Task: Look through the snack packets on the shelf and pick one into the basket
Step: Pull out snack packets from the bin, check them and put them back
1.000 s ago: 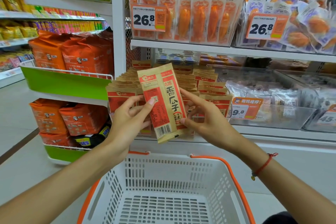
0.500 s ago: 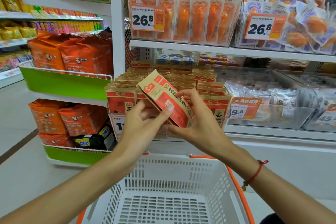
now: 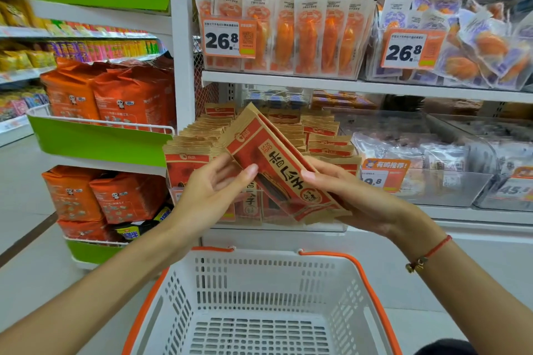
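We have tipped the packet (image 3: 284,174) further over since a second ago; our right hand (image 3: 362,199) grips its lower end, our left hand (image 3: 210,196) touches its edge with loose fingers, above the basket (image 3: 259,297).
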The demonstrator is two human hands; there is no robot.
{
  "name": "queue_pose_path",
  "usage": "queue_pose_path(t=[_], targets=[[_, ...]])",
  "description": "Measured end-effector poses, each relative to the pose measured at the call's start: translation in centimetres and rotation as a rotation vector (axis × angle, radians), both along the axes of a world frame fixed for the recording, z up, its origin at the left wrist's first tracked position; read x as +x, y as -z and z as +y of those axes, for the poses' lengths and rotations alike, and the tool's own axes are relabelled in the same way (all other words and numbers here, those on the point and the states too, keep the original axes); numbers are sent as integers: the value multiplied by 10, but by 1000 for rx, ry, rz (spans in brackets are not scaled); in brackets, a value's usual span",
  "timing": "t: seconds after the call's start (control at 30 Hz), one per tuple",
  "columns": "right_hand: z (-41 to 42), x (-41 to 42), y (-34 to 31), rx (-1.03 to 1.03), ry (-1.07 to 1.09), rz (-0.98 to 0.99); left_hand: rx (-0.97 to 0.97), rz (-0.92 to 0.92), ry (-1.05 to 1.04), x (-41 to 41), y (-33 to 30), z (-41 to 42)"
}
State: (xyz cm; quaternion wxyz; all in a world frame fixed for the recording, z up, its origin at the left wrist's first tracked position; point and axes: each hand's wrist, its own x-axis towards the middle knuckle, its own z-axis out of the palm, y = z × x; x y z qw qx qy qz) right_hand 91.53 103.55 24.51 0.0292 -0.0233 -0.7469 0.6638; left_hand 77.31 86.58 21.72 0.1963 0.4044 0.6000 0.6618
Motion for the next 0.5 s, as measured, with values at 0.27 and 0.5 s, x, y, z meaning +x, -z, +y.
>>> queue_pose_path(t=[0.27, 0.5], targets=[[4, 15, -43, 363, 204, 199, 165, -1, -1, 4, -31, 18], [37, 3, -92, 690, 427, 410, 168, -16, -25, -9, -67, 66]])
